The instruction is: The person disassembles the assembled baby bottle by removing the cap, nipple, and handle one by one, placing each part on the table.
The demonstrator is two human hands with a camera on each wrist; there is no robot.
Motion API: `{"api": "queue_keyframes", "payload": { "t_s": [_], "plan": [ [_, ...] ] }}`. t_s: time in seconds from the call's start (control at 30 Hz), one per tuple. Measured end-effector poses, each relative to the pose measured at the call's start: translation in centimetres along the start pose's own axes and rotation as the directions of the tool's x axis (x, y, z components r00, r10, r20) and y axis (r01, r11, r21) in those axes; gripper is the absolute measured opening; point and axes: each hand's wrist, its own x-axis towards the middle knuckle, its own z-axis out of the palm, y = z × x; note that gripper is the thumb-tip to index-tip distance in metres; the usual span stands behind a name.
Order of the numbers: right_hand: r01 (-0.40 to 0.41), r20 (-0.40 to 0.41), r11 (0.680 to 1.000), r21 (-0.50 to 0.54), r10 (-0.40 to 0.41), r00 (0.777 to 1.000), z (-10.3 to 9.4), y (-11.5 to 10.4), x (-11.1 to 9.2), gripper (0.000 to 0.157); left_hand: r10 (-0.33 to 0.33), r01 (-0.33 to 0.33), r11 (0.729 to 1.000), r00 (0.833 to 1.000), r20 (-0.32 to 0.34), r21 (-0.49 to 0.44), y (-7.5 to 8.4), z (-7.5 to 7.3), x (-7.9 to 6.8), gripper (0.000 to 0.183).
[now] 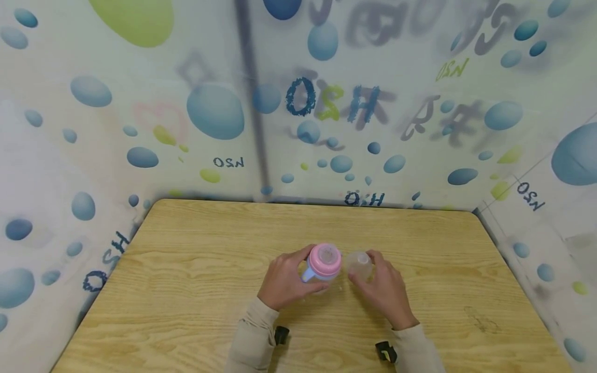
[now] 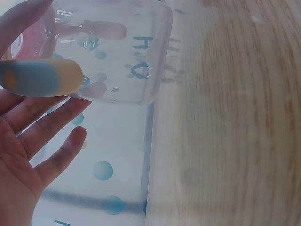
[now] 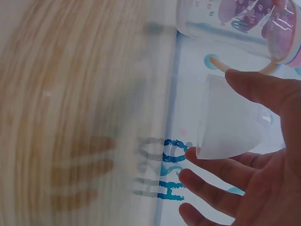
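Note:
A clear baby bottle (image 2: 141, 28) with a pink collar (image 1: 325, 259) is held in my left hand (image 1: 285, 282), thumb and fingers around its upper part. The bottle stands upright, its base close over the table. A blue handle with a yellowish end (image 2: 42, 77) sticks out from its side. To the right of it, my right hand (image 1: 387, 292) pinches a translucent, cup-shaped cap (image 3: 230, 122) between thumb and fingers. The cap's wide rim faces down, and a small gap separates it from the bottle. Measuring marks and purple prints show on the bottle (image 3: 225, 19) in the right wrist view.
The wood-grain table (image 1: 210, 248) spreads around both hands, with its rounded back corners near the wall. A pale wall covering (image 1: 289, 150) with blue and green drops and lettering encloses the back and sides. A black strap piece (image 1: 386, 352) sits at each wrist.

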Motion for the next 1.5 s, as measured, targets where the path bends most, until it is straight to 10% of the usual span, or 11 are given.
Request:
{"api": "queue_keyframes", "payload": {
  "t_s": [1.5],
  "plan": [
    [0.119, 0.083, 0.987, -0.107, -0.110, 0.990, 2.0, 0.1, 0.0, 0.058, -0.023, 0.023, 1.000, 1.000, 0.016, -0.013, 0.0, -0.2, 0.0, 0.076]
  ]
}}
